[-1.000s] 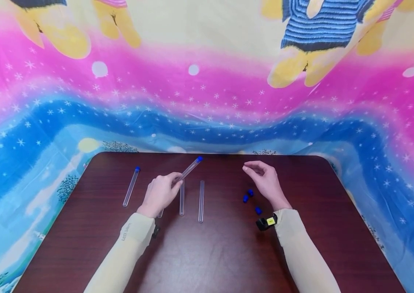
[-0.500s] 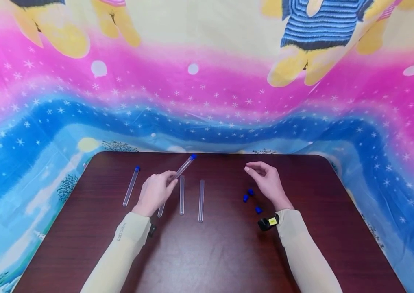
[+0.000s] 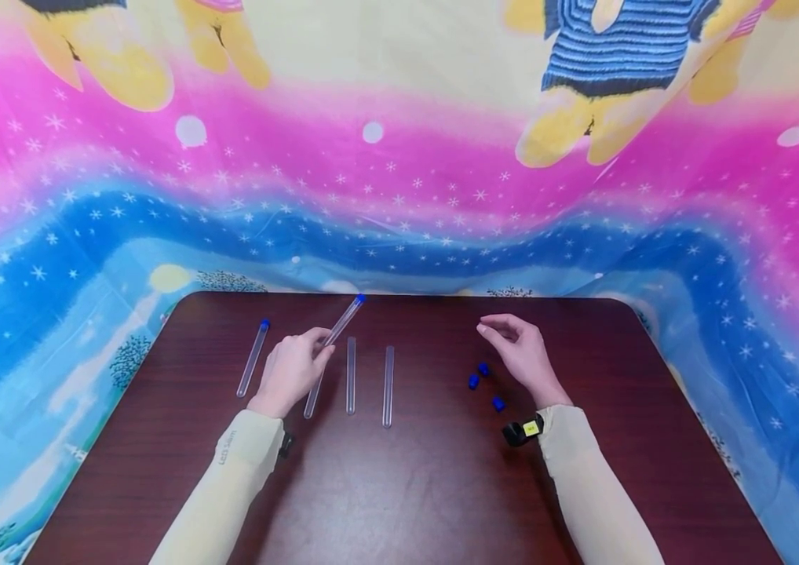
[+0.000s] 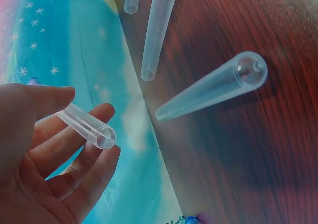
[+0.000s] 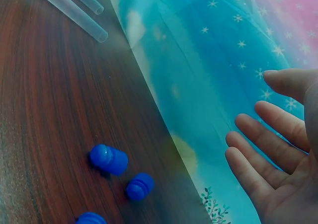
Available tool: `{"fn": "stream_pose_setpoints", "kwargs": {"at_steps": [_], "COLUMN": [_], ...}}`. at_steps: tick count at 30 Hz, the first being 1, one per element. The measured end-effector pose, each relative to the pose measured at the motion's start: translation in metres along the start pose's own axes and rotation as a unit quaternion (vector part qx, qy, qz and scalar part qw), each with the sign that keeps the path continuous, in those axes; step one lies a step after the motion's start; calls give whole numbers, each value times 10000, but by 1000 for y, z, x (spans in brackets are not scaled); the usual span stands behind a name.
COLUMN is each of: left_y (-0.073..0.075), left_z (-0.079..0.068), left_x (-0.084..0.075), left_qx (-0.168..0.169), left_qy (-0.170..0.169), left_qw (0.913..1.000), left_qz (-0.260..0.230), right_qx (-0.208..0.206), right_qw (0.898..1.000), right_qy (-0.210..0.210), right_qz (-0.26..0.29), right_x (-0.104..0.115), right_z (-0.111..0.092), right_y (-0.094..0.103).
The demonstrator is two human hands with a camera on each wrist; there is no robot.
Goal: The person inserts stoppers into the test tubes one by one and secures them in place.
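Observation:
Between thumb and fingers, my left hand [image 3: 291,369] pinches a clear test tube [image 3: 344,319] with a blue cap on its far, raised end. The tube's rounded bottom shows among the fingers in the left wrist view. Below that hand an uncapped test tube [image 3: 314,396] lies on the table, partly hidden by it. Two more uncapped tubes, a middle tube [image 3: 351,377] and a right-hand tube [image 3: 388,387], lie to its right. My right hand [image 3: 519,349] hovers with relaxed fingers and nothing in it, beyond three loose blue caps [image 5: 109,159].
A capped test tube [image 3: 253,359] lies at the left of the dark wood table [image 3: 399,494]. A patterned cloth [image 3: 399,180] hangs behind the table's far edge and along its sides.
My left hand has moved left with the capped test tube, uncovering more of the uncapped tube below. My right hand has shifted slightly right.

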State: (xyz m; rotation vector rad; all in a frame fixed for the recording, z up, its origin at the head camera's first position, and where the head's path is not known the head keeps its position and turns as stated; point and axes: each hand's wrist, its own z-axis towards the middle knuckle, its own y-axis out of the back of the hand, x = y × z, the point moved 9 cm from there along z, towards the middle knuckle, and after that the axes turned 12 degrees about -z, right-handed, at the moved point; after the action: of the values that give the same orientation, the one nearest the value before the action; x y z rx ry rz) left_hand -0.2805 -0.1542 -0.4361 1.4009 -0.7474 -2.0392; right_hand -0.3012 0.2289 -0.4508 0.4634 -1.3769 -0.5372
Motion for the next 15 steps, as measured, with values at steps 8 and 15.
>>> {"fn": "stream_pose_setpoints", "kwargs": {"at_steps": [8, 15], "left_y": [4, 8], "left_z": [-2, -3], "left_x": [9, 13], "left_qx": [-37, -114], "left_qy": [108, 56], "left_qw": [9999, 9997], "left_qz": [-76, -186], "right_qx": [22, 30], "right_qw": [10000, 10000], "right_qy": [-14, -39], "right_qz": [-42, -58], "right_x": [-5, -8], "right_z": [0, -2], "right_y": [-1, 0]}}
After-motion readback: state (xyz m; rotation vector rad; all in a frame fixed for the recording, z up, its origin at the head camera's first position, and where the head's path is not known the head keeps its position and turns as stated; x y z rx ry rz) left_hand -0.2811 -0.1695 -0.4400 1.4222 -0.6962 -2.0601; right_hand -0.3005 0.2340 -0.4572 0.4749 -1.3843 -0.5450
